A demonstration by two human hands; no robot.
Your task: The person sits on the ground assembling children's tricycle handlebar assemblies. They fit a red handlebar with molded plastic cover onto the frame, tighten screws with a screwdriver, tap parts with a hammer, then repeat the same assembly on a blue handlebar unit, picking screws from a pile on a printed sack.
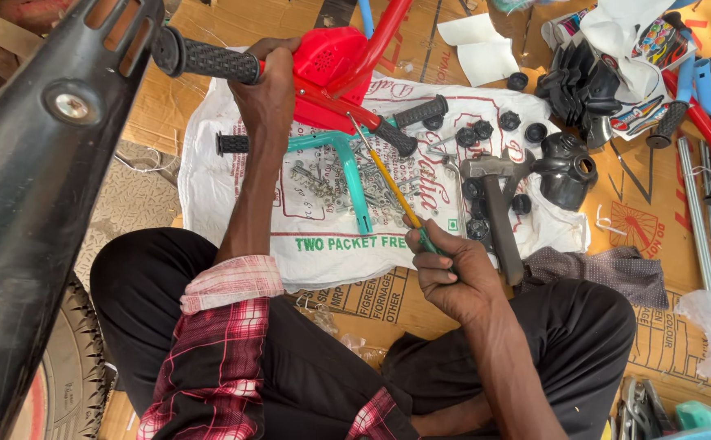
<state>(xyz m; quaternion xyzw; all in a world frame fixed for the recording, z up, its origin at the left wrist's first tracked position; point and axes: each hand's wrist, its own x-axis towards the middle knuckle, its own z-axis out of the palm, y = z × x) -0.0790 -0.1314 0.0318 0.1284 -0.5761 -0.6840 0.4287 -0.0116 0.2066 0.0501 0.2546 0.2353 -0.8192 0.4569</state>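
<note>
Seated cross-legged on flattened cardboard (209,33), viewed from above. Left hand (267,90) closed around the red handlebar (331,77) beside its black rubber grip (209,59), fingers wrapped tight, holding the part raised over a white printed sack (323,244) spread on the floor. Right hand (451,273) clenched on the green handle of a screwdriver (388,181), yellow shaft angled up and left, tip resting against the underside of the red handlebar near its centre housing. Below the handlebar, on the sack: a teal handlebar (347,159) lying flat amid a scatter of bolts and nuts (372,191). Just right of the screwdriver: a hammer (494,204), head away from the person, handle towards the knee. Near the hammer: several black round caps (486,130) and a black moulded housing (567,171). Far right, on the cardboard: blue and red handlebars (710,106) with black grips. At left edge: a black plastic panel (37,163) above a knobbly tyre (70,367).
</note>
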